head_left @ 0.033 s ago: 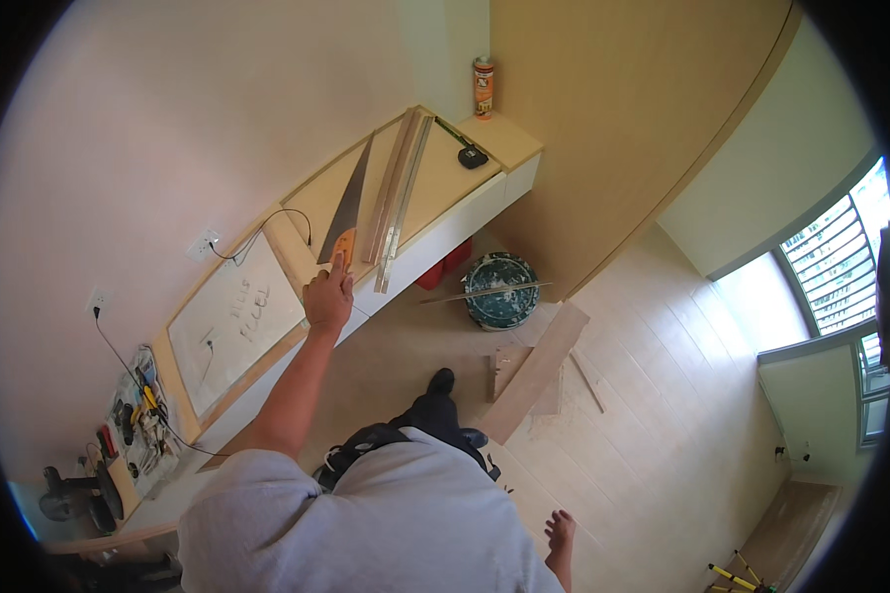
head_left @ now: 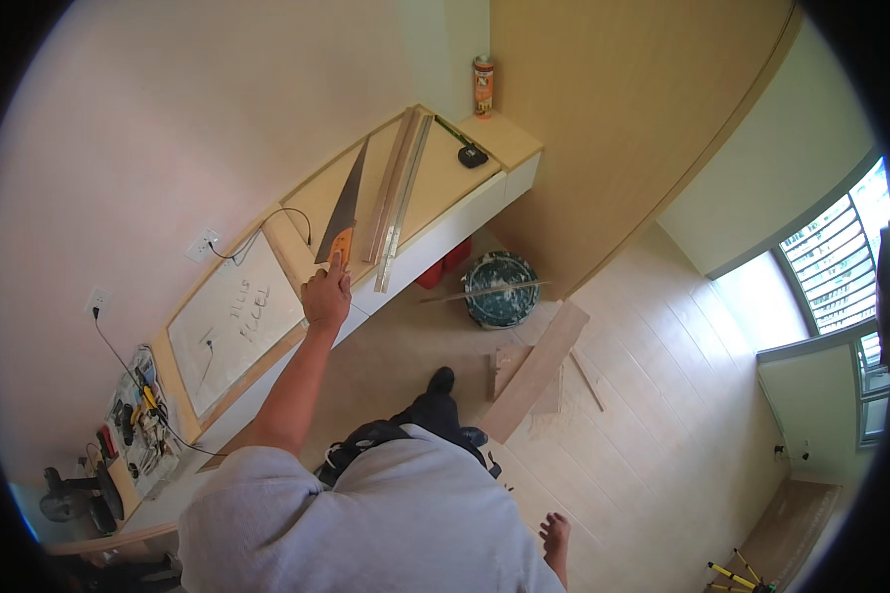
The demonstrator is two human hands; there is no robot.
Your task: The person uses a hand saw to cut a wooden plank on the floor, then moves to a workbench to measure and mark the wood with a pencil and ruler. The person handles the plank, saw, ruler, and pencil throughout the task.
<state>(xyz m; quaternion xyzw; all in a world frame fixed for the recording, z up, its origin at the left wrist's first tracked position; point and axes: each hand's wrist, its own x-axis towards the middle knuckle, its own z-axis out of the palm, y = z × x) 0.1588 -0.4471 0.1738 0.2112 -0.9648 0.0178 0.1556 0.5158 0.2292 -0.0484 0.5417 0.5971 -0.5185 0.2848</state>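
Observation:
My left hand (head_left: 326, 294) is closed round the orange handle of a hand saw (head_left: 344, 212). The saw's dark, tapering blade points away from me over the wooden desk top (head_left: 316, 193). Just right of the blade lie brownish strips (head_left: 391, 188) and a silvery metal strip (head_left: 402, 203), side by side, their near ends sticking out over the desk's front edge. A black tape measure (head_left: 472, 156) rests beyond them. Low on the right, my right hand (head_left: 556, 534) hangs beside my body, holding nothing, its fingers loosely bent and apart.
An orange can (head_left: 483, 89) stands in the far corner. Below the desk is a dark green, paint-spotted bucket (head_left: 504, 292) with a thin strip across it. Boards (head_left: 536, 371) lie on the floor. Tools (head_left: 148, 415) and cables crowd the left end; a yellow-legged tripod (head_left: 732, 575) is lower right.
My left hand and the saw have shifted very slightly to the left. My right hand has moved a little left and down. The other things lie as before.

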